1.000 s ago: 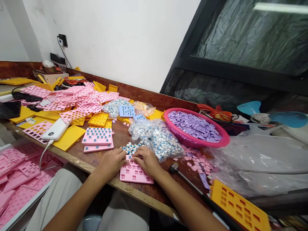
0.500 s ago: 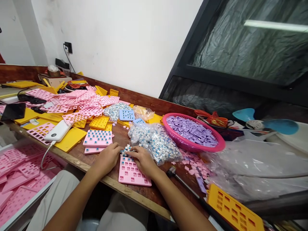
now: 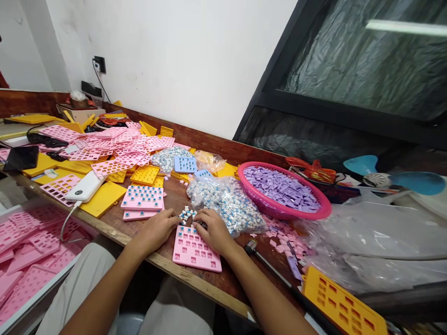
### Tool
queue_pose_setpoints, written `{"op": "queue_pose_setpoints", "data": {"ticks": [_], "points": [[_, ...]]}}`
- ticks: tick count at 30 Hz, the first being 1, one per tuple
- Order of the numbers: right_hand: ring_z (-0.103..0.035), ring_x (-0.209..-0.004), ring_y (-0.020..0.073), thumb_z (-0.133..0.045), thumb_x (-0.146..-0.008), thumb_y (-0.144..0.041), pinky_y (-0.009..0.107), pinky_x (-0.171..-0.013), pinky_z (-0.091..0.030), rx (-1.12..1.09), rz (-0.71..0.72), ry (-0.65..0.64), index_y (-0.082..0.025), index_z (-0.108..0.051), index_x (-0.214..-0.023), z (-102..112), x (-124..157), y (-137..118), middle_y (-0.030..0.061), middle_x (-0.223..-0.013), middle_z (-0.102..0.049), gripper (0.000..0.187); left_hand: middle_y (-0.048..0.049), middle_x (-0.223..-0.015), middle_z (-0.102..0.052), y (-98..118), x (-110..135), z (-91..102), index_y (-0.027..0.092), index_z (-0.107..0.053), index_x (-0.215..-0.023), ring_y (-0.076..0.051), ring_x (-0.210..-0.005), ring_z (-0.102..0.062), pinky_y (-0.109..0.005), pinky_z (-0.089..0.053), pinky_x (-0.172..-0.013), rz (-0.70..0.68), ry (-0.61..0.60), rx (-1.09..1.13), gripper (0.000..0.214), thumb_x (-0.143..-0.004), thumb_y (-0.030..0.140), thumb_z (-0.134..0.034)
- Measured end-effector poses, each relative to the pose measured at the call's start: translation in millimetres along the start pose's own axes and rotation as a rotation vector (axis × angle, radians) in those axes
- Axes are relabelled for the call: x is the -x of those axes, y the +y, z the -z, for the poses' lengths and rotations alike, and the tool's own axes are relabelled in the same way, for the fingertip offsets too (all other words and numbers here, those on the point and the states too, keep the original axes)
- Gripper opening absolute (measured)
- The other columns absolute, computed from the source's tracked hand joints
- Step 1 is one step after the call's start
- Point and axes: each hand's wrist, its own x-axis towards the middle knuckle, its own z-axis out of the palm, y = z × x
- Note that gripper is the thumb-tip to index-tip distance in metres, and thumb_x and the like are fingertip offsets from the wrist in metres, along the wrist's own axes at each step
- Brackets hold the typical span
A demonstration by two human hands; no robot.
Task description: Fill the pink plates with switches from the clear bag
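A pink plate with square holes [image 3: 195, 251] lies at the near edge of the wooden table [image 3: 226, 284]. Its far row holds small white-and-blue switches. My left hand [image 3: 157, 229] rests at the plate's far left corner with curled fingers. My right hand [image 3: 212, 229] sits on the plate's far right part, fingers bent and pinched over a small part I cannot make out. A little heap of loose white-and-blue switches [image 3: 187, 214] lies just beyond both hands. A clear bag full of the same switches [image 3: 226, 202] stands right behind my right hand.
A pink basket of purple keycaps [image 3: 282, 188] stands at the right. Filled pink plates [image 3: 142, 201] lie left, beside a white power bank [image 3: 84, 187]. Pink and yellow plates [image 3: 111, 144] pile up at the back left. A hammer [image 3: 268, 265] and a yellow plate [image 3: 344, 304] lie at the right.
Both hands reached a little farther out to the loose switches and came back to the plate's far edge. The camera shifted slightly.
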Motion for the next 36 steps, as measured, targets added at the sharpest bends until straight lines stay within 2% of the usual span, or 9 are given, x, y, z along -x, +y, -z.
{"op": "queue_pose_setpoints", "data": {"ticks": [6, 11, 14, 16, 20, 23, 27, 32, 36], "points": [[-0.061, -0.092, 0.0236, -0.061, -0.09, -0.016, 0.039, -0.086, -0.046, -0.07, -0.01, 0.083, -0.02, -0.065, -0.084, 3.4, 0.2, 6.2, 0.0068, -0.093, -0.07, 0.008, -0.0059, -0.101, -0.065, -1.4, 1.0, -0.8, 0.02, -0.065, -0.103, -0.021, -0.096, -0.061, -0.031, -0.046, -0.085, 0.056, 0.031, 0.026, 0.02, -0.101, 0.022, -0.045], [-0.061, -0.082, 0.021, -0.058, -0.092, -0.017, 0.035, -0.078, -0.046, -0.053, -0.065, 0.068, -0.02, -0.066, -0.092, 16.9, 5.7, 4.3, 0.0045, -0.088, -0.069, 0.008, -0.0042, -0.102, -0.066, 7.7, 8.7, 11.6, 0.021, -0.058, -0.103, -0.02, -0.095, -0.062, -0.031, -0.045, -0.082, 0.073, 0.067, 0.117, 0.011, -0.101, 0.026, -0.048], [-0.062, -0.09, 0.0214, -0.057, -0.096, -0.021, 0.036, -0.083, -0.047, -0.085, -0.041, 0.042, -0.021, -0.067, -0.106, 25.1, 8.4, -0.6, 0.0067, -0.098, -0.068, 0.014, -0.0028, -0.101, -0.067, 20.6, 12.4, 15.0, 0.022, -0.055, -0.104, -0.02, -0.093, -0.063, -0.03, -0.045, -0.079, 0.048, 0.051, 0.162, 0.01, -0.102, 0.028, -0.047], [-0.062, -0.093, 0.0218, -0.057, -0.098, -0.023, 0.036, -0.084, -0.048, -0.102, -0.016, -0.007, -0.022, -0.069, -0.109, 27.1, 9.5, -3.0, 0.0079, -0.101, -0.067, 0.016, -0.003, -0.101, -0.067, 28.6, 11.3, 10.1, 0.022, -0.056, -0.102, -0.02, -0.094, -0.063, -0.03, -0.045, -0.079, 0.003, 0.027, 0.122, 0.012, -0.104, 0.029, -0.046], [-0.063, -0.086, 0.0205, -0.064, -0.096, -0.026, 0.033, -0.078, -0.047, -0.098, 0.001, -0.126, -0.021, -0.072, -0.095, 22.0, 11.3, -2.4, 0.0055, -0.091, -0.067, 0.01, -0.006, -0.098, -0.068, 36.7, 1.6, -9.7, 0.019, -0.059, -0.097, -0.023, -0.092, -0.063, -0.035, -0.044, -0.084, -0.058, 0.004, -0.119, 0.014, -0.103, 0.027, -0.049], [-0.062, -0.079, 0.0188, -0.076, -0.087, -0.027, 0.03, -0.071, -0.046, -0.107, -0.032, -0.152, -0.021, -0.071, -0.09, 16.4, 12.6, 1.3, 0.0026, -0.084, -0.068, 0.008, -0.0062, -0.093, -0.068, 36.7, -3.8, -17.4, 0.018, -0.06, -0.093, -0.023, -0.088, -0.063, -0.037, -0.043, -0.086, -0.069, -0.002, -0.178, 0.012, -0.101, 0.025, -0.055], [-0.062, -0.074, 0.0179, -0.083, -0.08, -0.028, 0.029, -0.068, -0.045, -0.132, -0.081, -0.161, -0.021, -0.073, -0.089, 18.1, 13.2, 4.6, 0.0015, -0.082, -0.07, 0.015, -0.0066, -0.098, -0.066, 32.0, -1.4, -10.0, 0.019, -0.066, -0.092, -0.024, -0.095, -0.062, -0.035, -0.044, -0.084, -0.054, -0.001, -0.109, 0.007, -0.094, 0.026, -0.067], [-0.066, -0.08, 0.0193, -0.075, -0.086, -0.023, 0.031, -0.074, -0.049, -0.222, -0.059, -0.244, -0.021, -0.077, -0.095, 29.9, 11.6, 6.4, 0.004, -0.088, -0.074, 0.01, -0.0029, -0.1, -0.067, 23.9, 3.4, 3.3, 0.022, -0.071, -0.096, -0.019, -0.096, -0.063, -0.03, -0.045, -0.084, -0.07, -0.048, 0.049, 0.006, -0.093, 0.02, -0.066], [-0.066, -0.085, 0.0204, -0.074, -0.086, -0.02, 0.032, -0.078, -0.05, -0.195, -0.025, -0.185, -0.022, -0.077, -0.091, 31.4, 10.9, 4.2, 0.0042, -0.089, -0.073, 0.007, -0.0036, -0.095, -0.067, 25.9, 2.4, -0.5, 0.021, -0.07, -0.094, -0.02, -0.092, -0.062, -0.032, -0.045, -0.083, -0.103, 0.008, 0.016, 0.012, -0.098, 0.026, -0.06]]}}
